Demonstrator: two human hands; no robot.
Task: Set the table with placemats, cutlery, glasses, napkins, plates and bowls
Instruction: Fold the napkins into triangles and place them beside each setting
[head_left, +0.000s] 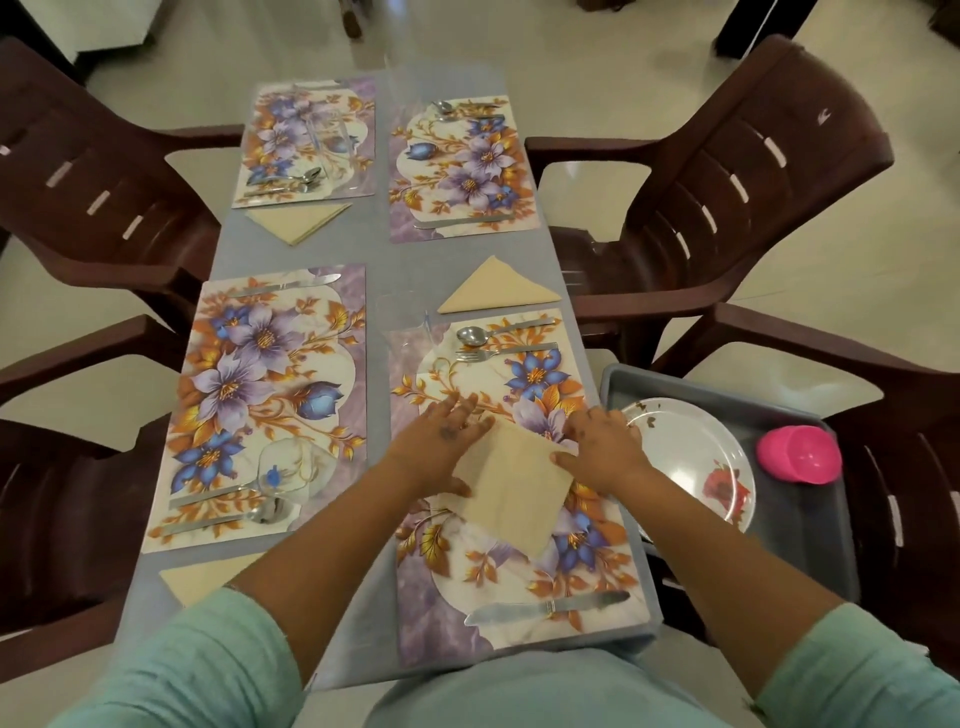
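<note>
A beige napkin (511, 480) lies on the near right floral placemat (524, 566). My left hand (447, 436) presses its left side and my right hand (605, 447) holds its right corner, both with fingers on the cloth. That mat also carries a spoon (475, 335), a fork (493, 353) and a knife (545, 607). Three other placemats (260, 395) hold cutlery, and folded napkins (496, 288) lie beside them. A clear glass (296, 467) stands on the near left mat.
A grey tray (795, 519) on the right chair holds white flowered plates (691, 457) and a pink bowl (800, 454). Dark brown plastic chairs (727, 171) stand along both sides of the narrow table (376, 597). Another glass (332, 135) sits on the far left mat.
</note>
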